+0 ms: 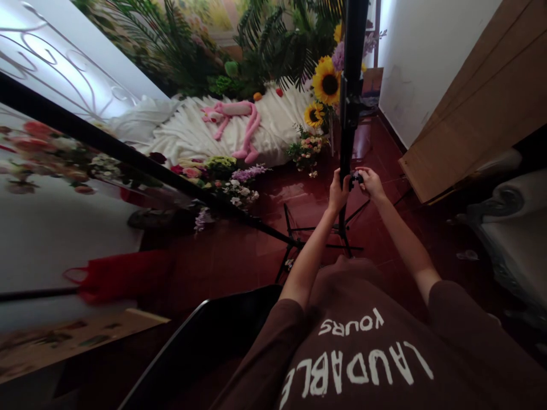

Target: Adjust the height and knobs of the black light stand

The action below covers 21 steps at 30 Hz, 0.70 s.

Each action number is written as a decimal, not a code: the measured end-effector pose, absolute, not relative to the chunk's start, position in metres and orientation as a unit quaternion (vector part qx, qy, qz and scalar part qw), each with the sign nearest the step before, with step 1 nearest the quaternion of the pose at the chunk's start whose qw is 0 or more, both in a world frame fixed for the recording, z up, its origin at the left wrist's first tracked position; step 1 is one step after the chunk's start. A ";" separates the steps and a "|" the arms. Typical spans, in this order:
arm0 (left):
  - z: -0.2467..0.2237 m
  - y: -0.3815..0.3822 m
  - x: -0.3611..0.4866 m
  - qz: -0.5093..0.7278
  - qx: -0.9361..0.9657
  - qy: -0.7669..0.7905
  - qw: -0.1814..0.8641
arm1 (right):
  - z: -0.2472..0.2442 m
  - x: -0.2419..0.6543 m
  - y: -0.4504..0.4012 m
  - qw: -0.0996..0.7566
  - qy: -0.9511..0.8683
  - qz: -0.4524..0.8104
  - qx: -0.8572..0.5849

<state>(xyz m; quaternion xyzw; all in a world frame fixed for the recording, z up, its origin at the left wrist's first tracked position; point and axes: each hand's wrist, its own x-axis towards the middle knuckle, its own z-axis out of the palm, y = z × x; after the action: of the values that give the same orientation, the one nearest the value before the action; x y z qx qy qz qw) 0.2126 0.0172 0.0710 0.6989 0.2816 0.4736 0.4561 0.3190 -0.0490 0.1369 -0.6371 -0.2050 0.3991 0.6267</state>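
Note:
A black light stand rises upright in front of me, its tripod legs spread on the floor. My left hand is closed around the stand's pole, thumb toward the pole's right side. On the right side of the pole sits a small black clamp knob. The fingers of my right hand are pinched on that knob. The stand's upper end runs out of view at the top.
A second black pole slants across the left. Behind are a white-draped bench with a pink plush toy, sunflowers and artificial flowers. A wooden panel leans at right beside an ornate sofa. A red bag lies left.

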 end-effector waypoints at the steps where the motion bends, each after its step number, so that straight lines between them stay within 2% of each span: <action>1: 0.071 0.017 0.212 0.472 0.699 0.282 0.457 | 0.139 0.320 -0.048 0.622 -0.183 0.433 -0.626; 6: 0.074 0.016 0.213 0.471 0.699 0.280 0.459 | 0.146 0.322 -0.049 0.630 -0.091 0.545 -0.546; 11: 0.071 0.011 0.207 0.464 0.672 0.280 0.505 | 0.139 0.309 -0.057 0.674 -0.017 0.541 -0.502; 16: 0.031 -0.010 0.158 0.439 0.617 0.370 0.539 | 0.119 0.290 -0.070 0.654 0.006 0.546 -0.524; 18: 0.009 -0.016 0.126 0.447 0.560 0.474 0.511 | 0.106 0.284 -0.076 0.641 0.009 0.547 -0.539; 21: -0.015 -0.011 0.073 0.506 0.407 0.666 0.366 | 0.087 0.274 -0.083 0.619 0.012 0.552 -0.559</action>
<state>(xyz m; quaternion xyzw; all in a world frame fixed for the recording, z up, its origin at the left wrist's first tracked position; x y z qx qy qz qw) 0.0734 -0.0114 -0.0152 0.4069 0.6664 0.5064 0.3659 0.2738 -0.0833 0.0865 -0.5586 0.0119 0.5522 0.6188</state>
